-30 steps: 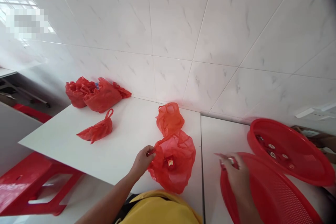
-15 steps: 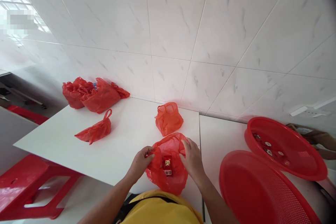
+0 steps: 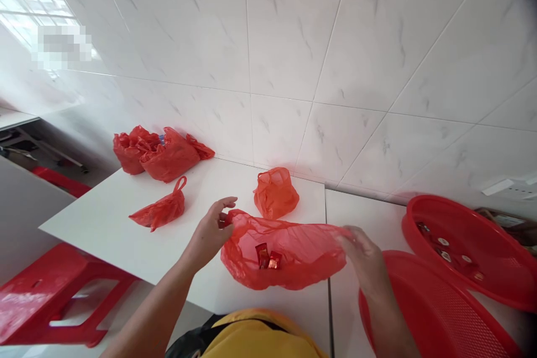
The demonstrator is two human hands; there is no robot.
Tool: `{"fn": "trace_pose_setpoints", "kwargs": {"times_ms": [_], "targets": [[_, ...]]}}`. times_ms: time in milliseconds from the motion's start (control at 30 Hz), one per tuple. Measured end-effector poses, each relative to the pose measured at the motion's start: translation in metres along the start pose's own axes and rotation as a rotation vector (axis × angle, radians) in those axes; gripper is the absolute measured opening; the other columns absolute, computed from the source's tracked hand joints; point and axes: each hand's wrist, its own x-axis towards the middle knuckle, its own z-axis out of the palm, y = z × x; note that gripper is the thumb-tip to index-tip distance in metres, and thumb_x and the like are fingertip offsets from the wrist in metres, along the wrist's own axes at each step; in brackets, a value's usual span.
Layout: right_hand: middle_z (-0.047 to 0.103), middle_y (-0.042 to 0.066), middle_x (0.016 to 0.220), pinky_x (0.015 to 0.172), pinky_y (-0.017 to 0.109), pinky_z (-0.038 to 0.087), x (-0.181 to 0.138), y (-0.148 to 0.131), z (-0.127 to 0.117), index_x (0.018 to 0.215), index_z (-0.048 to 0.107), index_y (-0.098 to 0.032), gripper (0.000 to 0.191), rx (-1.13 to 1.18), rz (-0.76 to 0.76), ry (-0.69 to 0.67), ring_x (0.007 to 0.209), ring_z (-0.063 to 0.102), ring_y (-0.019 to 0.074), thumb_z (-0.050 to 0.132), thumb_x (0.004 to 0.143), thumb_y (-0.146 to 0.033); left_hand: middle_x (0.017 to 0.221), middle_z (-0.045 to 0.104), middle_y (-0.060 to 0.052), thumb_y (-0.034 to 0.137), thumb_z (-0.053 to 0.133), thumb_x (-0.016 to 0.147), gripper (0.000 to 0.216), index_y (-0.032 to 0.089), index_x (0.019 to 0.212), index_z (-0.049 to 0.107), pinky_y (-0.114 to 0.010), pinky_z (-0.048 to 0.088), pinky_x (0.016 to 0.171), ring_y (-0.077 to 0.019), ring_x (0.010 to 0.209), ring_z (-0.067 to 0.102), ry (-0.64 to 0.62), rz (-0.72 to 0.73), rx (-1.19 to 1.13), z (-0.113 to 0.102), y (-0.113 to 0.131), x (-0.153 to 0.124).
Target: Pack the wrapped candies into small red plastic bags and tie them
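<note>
White table (image 3: 126,218) against tiled wall. Red plastic bag (image 3: 289,254) is stretched wide above its near edge, pinched by left hand (image 3: 210,232) and right hand (image 3: 364,257); two small packets (image 3: 268,257), probably sweets, inside.

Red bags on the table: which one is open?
The bag stretched wide between left hand and right hand, small packets inside. The others lie bunched and untouched.
</note>
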Motion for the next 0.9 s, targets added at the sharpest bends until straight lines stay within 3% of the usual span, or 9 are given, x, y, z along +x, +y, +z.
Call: {"fn": "trace_pose_setpoints", "kwargs": {"times_ms": [133,233,300,433,533,633,767,833,900], "targets": [[0.061,0.008,0.128,0.078,0.038,0.054,-0.004,-0.008,-0.009,0.087,0.065,-0.025,0.027,0.458,0.019,0.041,0.105,0.061,0.0263,0.075,0.069,-0.043,0.118,0.061,-0.004,0.020,0.045,0.082,0.043,0.028,0.123,0.057,-0.030,0.048,0.074,-0.0164,0.080,0.060,0.094,0.142,0.360,-0.019,0.016,0.004],[0.070,0.005,0.101,0.079,0.043,0.054,-0.001,-0.002,-0.005,0.077,0.059,-0.026,0.024,0.683,0.062,0.043,0.096,0.065,0.0247,0.072,0.072,-0.045,0.106,0.065,-0.003,0.022,0.046,0.083,0.041,0.028,0.122,0.058,-0.028,0.048,0.070,-0.0171,0.077,0.060,0.125,0.118,0.403,-0.021,0.019,0.006],[0.064,-0.002,0.072,0.072,0.038,0.054,0.000,-0.001,0.003,0.071,0.054,-0.025,0.027,0.753,0.068,0.055,0.072,0.063,0.0172,0.068,0.076,-0.047,0.098,0.066,-0.002,0.023,0.049,0.082,0.039,0.028,0.120,0.059,-0.027,0.048,0.067,-0.0157,0.075,0.059,0.101,0.112,0.334,-0.015,0.021,0.005],[0.038,-0.007,0.044,0.043,0.023,0.034,-0.006,-0.010,0.028,0.065,0.050,-0.022,0.040,0.678,0.074,-0.008,0.040,0.033,0.0075,0.050,0.086,-0.057,0.092,0.063,-0.001,0.021,0.054,0.079,0.041,0.026,0.119,0.058,-0.025,0.049,0.067,-0.0130,0.073,0.057,-0.054,0.156,0.076,0.011,0.032,-0.001],[0.038,-0.008,0.043,0.039,0.023,0.021,-0.017,-0.023,0.046,0.099,0.061,-0.022,0.047,0.532,0.076,-0.152,0.038,0.028,0.0078,0.039,0.089,-0.062,0.095,0.060,-0.002,0.014,0.055,0.076,0.048,0.026,0.123,0.055,-0.027,0.051,0.074,-0.0132,0.079,0.057,-0.227,0.208,-0.090,0.027,0.049,-0.008],[0.048,-0.007,0.052,0.041,0.023,0.023,-0.027,-0.033,0.061,0.122,0.053,-0.022,0.052,0.407,0.077,-0.477,0.040,0.036,0.0083,0.049,0.085,-0.059,0.104,0.059,-0.005,0.007,0.051,0.075,0.055,0.026,0.126,0.052,-0.031,0.052,0.080,-0.0145,0.086,0.059,-0.452,0.241,-0.244,0.038,0.065,-0.014],[0.050,-0.003,0.052,0.047,0.025,0.028,-0.034,-0.033,0.080,0.069,0.059,-0.019,0.040,0.309,0.013,-0.916,0.045,0.042,0.0094,0.058,0.080,-0.058,0.109,0.059,-0.005,0.006,0.050,0.074,0.058,0.028,0.128,0.050,-0.030,0.054,0.074,-0.0140,0.084,0.061,-0.575,0.228,-0.364,0.053,0.070,-0.014],[0.043,-0.004,0.045,0.046,0.026,0.023,-0.033,-0.026,0.088,0.052,0.048,-0.019,0.050,0.282,0.069,-0.901,0.042,0.036,0.0076,0.055,0.083,-0.058,0.108,0.059,-0.004,0.007,0.051,0.076,0.054,0.029,0.124,0.052,-0.028,0.053,0.072,-0.0136,0.083,0.060,-0.461,0.239,-0.280,0.063,0.063,-0.011],[0.038,-0.006,0.042,0.043,0.026,0.016,-0.028,-0.017,0.094,0.053,0.047,-0.019,0.051,0.315,0.195,-0.785,0.039,0.028,0.0057,0.052,0.084,-0.058,0.106,0.059,-0.003,0.012,0.052,0.079,0.042,0.028,0.117,0.057,-0.027,0.052,0.070,-0.0146,0.085,0.058,-0.306,0.260,-0.142,0.070,0.052,-0.008]]}}
